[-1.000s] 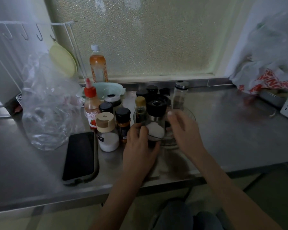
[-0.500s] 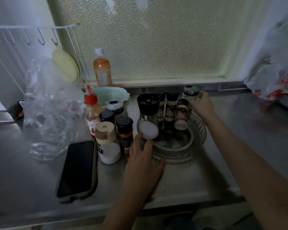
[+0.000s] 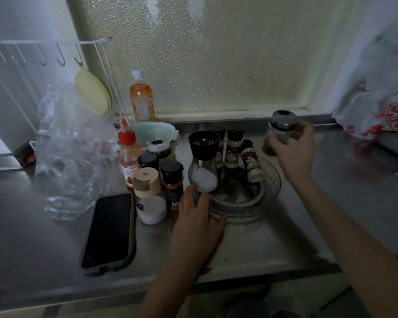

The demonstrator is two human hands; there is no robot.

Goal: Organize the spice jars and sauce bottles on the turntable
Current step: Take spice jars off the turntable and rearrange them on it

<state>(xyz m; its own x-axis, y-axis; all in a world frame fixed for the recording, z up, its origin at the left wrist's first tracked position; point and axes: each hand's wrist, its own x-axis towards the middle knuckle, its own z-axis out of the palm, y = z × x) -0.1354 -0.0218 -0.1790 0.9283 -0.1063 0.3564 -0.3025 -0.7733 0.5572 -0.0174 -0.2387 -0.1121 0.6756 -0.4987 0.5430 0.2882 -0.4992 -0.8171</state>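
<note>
A clear round turntable (image 3: 270, 187) sits mid-counter, carrying a black-topped salt grinder (image 3: 203, 164) and three small labelled spice jars (image 3: 251, 161) at its back. My right hand (image 3: 294, 152) grips a glass jar with a metal lid (image 3: 282, 129), held just above the counter behind the turntable's right side. My left hand (image 3: 198, 223) rests on the turntable's front-left rim, fingertips touching the grinder's base. Left of the turntable stand a tan-capped white jar (image 3: 148, 196), an orange spice jar (image 3: 174, 184) and a red-capped sauce bottle (image 3: 129, 157).
A black phone (image 3: 108, 228) lies at front left. A crumpled clear plastic bag (image 3: 71, 152), a teal bowl (image 3: 152, 131) and a tall orange drink bottle (image 3: 141, 99) are at the back left. A white-and-red bag (image 3: 381, 115) lies at far right.
My right hand left the grinder, reached to the back right, closed on the metal-lidded jar and lifted it. The left hand stayed at the turntable's front rim. The camera moved closer.
</note>
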